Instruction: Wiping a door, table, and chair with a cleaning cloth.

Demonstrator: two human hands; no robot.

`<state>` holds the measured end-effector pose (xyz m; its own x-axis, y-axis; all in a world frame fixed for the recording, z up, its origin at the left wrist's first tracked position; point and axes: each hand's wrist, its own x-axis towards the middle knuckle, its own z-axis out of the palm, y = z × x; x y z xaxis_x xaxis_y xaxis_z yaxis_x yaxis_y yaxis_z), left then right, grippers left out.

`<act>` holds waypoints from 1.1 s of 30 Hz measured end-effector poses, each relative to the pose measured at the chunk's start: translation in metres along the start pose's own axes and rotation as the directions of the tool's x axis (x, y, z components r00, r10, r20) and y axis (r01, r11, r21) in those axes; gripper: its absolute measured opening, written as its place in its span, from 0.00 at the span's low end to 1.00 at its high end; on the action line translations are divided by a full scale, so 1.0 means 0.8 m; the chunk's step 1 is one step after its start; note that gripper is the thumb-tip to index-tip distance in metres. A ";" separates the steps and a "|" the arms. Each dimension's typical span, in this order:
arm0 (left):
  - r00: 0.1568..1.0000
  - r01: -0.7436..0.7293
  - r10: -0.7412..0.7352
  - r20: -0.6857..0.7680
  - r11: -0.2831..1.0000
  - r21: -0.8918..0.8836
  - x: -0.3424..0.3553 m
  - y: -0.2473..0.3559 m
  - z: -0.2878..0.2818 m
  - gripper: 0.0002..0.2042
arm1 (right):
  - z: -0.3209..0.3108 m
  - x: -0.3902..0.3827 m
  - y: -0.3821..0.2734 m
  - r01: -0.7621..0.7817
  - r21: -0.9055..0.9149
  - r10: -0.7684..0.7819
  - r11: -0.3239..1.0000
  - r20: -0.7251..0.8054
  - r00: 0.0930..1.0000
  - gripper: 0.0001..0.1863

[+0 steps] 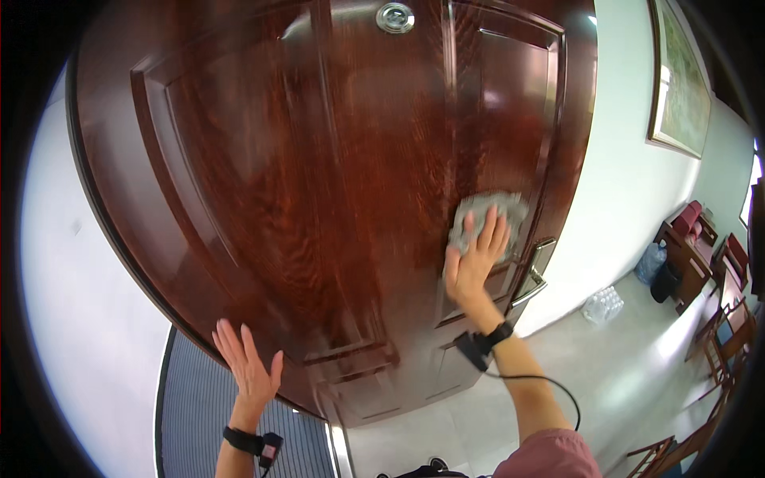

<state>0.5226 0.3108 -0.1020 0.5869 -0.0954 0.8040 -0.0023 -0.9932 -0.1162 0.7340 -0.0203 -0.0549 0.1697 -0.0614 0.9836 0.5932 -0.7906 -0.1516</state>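
Note:
A grey cloth (516,213) lies flat against the glossy dark red-brown wooden door (382,159). My right hand (480,256) presses it there with the fingers stretched over it, a little left of the metal door handle (538,275). Part of the cloth is hidden under the palm. Low at the door's left side is my left hand (249,368), holding nothing, its fingers apart and thumb out. Whether it touches the door I cannot tell. Both wrists wear black straps with small devices, and a cable runs from the right one.
A round peephole fitting (395,17) sits high on the door. Below left lies a ribbed grey mat (209,406). Along the white wall at right are a framed picture (681,88), wrapped bottles (603,305), a water jug (651,261), a black bin (665,282) and wooden chairs (717,350).

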 end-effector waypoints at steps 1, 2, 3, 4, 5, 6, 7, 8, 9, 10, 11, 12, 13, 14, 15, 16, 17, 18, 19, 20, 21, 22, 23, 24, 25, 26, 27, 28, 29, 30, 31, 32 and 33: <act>0.993 0.038 -0.046 0.105 0.996 0.078 0.010 0.002 0.007 0.41 | 0.009 -0.039 0.000 -0.007 0.010 0.007 1.000 0.004 1.000 0.30; 0.975 0.064 -0.094 0.199 0.986 0.154 0.017 0.005 0.016 0.46 | 0.016 -0.084 0.002 -0.021 0.030 0.020 0.999 0.048 0.999 0.30; 0.991 0.018 -0.044 0.126 0.980 0.199 0.010 -0.004 0.036 0.54 | 0.021 -0.128 0.002 -0.010 0.045 0.005 0.999 0.109 0.994 0.30; 0.993 0.003 -0.025 0.118 0.983 0.183 0.012 0.005 0.045 0.54 | 0.020 -0.170 0.012 -0.005 0.065 -0.006 0.998 0.173 0.985 0.30; 0.996 -0.008 -0.009 0.088 0.981 0.196 0.016 0.010 0.050 0.54 | 0.024 -0.191 0.013 0.012 0.051 -0.019 0.999 0.145 0.989 0.30; 0.998 -0.012 -0.002 0.061 0.975 0.223 0.016 0.008 0.053 0.55 | 0.027 -0.181 0.012 0.010 0.052 -0.017 0.999 0.128 0.992 0.30; 0.998 -0.013 0.000 0.059 0.973 0.230 0.012 0.003 0.059 0.57 | 0.027 -0.173 0.010 0.023 0.072 -0.036 0.997 0.189 0.981 0.30; 0.999 -0.013 0.002 0.047 0.971 0.237 0.009 0.001 0.061 0.57 | 0.022 -0.160 0.002 0.038 0.097 -0.061 0.995 0.253 0.966 0.30; 0.999 -0.016 0.006 0.041 0.972 0.235 0.007 -0.001 0.061 0.58 | 0.021 -0.118 -0.003 0.108 0.092 -0.128 0.990 0.244 0.961 0.29; 0.999 -0.014 0.005 0.039 0.971 0.237 0.003 -0.006 0.057 0.59 | 0.019 -0.063 -0.014 0.165 0.088 -0.181 0.982 0.219 0.959 0.29; 0.999 -0.033 0.030 0.016 0.970 0.239 0.005 -0.006 0.059 0.59 | 0.002 -0.001 -0.018 0.219 0.064 -0.227 0.974 0.196 0.954 0.29; 1.000 -0.031 0.029 0.009 0.971 0.236 0.007 -0.004 0.060 0.59 | -0.016 0.059 -0.020 0.244 0.061 -0.251 0.968 0.171 0.953 0.30; 0.998 -0.034 0.022 0.052 0.970 0.239 0.006 -0.002 0.056 0.58 | -0.026 0.112 -0.024 0.256 -0.013 -0.252 0.966 0.140 0.957 0.31; 0.995 -0.012 -0.013 0.095 0.963 0.268 0.001 -0.005 0.047 0.57 | -0.023 0.157 -0.027 0.235 -0.023 -0.233 0.972 0.060 0.971 0.32; 0.944 0.135 -0.213 0.253 0.946 0.295 -0.001 -0.002 0.043 0.54 | -0.021 0.196 -0.029 0.198 -0.042 -0.199 0.979 -0.027 0.980 0.31; 0.962 0.095 -0.163 0.221 0.953 0.287 0.000 0.000 0.042 0.54 | -0.015 0.224 -0.009 0.097 -0.034 -0.101 0.995 -0.143 0.985 0.30; 0.969 0.100 -0.158 0.189 0.953 0.285 0.001 0.001 0.042 0.52 | -0.003 0.243 0.021 0.069 -0.128 -0.101 0.989 -0.262 0.960 0.29; 0.888 0.207 -0.302 0.348 0.936 0.286 0.015 0.009 0.029 0.49 | -0.002 0.258 0.041 0.031 0.034 -0.019 0.999 -0.306 0.952 0.28; 0.955 0.131 -0.194 0.224 0.955 0.266 0.014 0.003 0.030 0.46 | 0.008 0.260 0.058 -0.081 0.143 0.130 0.986 -0.373 0.919 0.27; 0.865 0.251 -0.295 0.405 0.955 0.160 0.040 0.009 0.010 0.44 | 0.011 0.236 0.069 -0.150 0.165 0.204 0.975 -0.393 0.897 0.26; 0.948 0.146 -0.207 0.243 0.958 0.247 0.029 0.003 0.012 0.44 | 0.011 0.205 0.053 -0.169 0.201 0.236 0.965 -0.379 0.895 0.26; 0.919 0.197 -0.244 0.310 0.964 0.177 0.038 0.002 0.001 0.42 | 0.012 0.160 0.038 -0.187 0.216 0.256 0.958 -0.360 0.897 0.26; 0.941 0.161 -0.213 0.265 0.965 0.205 0.037 0.000 -0.002 0.40 | 0.016 0.118 0.019 -0.190 0.249 0.267 0.950 -0.325 0.907 0.25; 0.941 0.158 -0.202 0.272 0.972 0.176 0.036 -0.003 -0.005 0.39 | 0.021 0.065 -0.007 -0.196 0.282 0.274 0.939 -0.273 0.922 0.25; 0.972 0.110 -0.139 0.190 0.982 0.156 0.027 -0.010 -0.002 0.40 | 0.025 0.013 -0.036 -0.208 0.320 0.283 0.924 -0.210 0.936 0.24; 0.976 0.112 -0.131 0.175 0.987 0.111 0.026 -0.009 -0.012 0.39 | 0.028 -0.038 -0.068 -0.229 0.380 0.291 0.896 -0.116 0.950 0.24; 0.978 0.121 -0.128 0.164 0.991 0.052 0.027 -0.002 -0.035 0.37 | 0.023 -0.087 -0.100 -0.268 0.454 0.297 0.850 0.007 0.955 0.24; 0.982 0.112 -0.108 0.156 0.993 -0.018 0.032 0.010 -0.054 0.35 | 0.012 -0.132 -0.128 -0.332 0.527 0.288 0.783 0.166 0.943 0.23; 0.974 0.159 -0.143 0.176 0.984 -0.081 0.017 0.022 -0.070 0.33 | -0.005 -0.173 -0.153 -0.423 0.588 0.267 0.690 0.336 0.903 0.23; 0.964 0.204 -0.174 0.201 0.968 -0.144 -0.009 0.033 -0.082 0.31 | -0.021 -0.209 -0.178 -0.540 0.619 0.217 0.571 0.520 0.826 0.23; 0.942 0.301 -0.236 0.240 0.911 -0.284 -0.050 0.042 -0.088 0.31 | -0.041 -0.237 -0.199 -0.669 0.601 0.138 0.438 0.690 0.710 0.22; 0.914 0.386 -0.277 0.297 0.820 -0.422 -0.094 0.054 -0.093 0.32 | -0.054 -0.265 -0.218 -0.795 0.526 0.057 0.303 0.823 0.566 0.22; 0.834 0.550 -0.376 0.404 0.636 -0.542 -0.144 0.061 -0.064 0.29 | -0.057 -0.279 -0.228 -0.885 0.432 -0.123 0.172 0.901 0.415 0.22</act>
<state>0.4132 0.2702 -0.1702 0.8173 0.3209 0.4785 -0.1179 -0.7198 0.6841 0.5524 0.1099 -0.2424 0.7066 0.6211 0.3390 0.2917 0.1808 -0.9393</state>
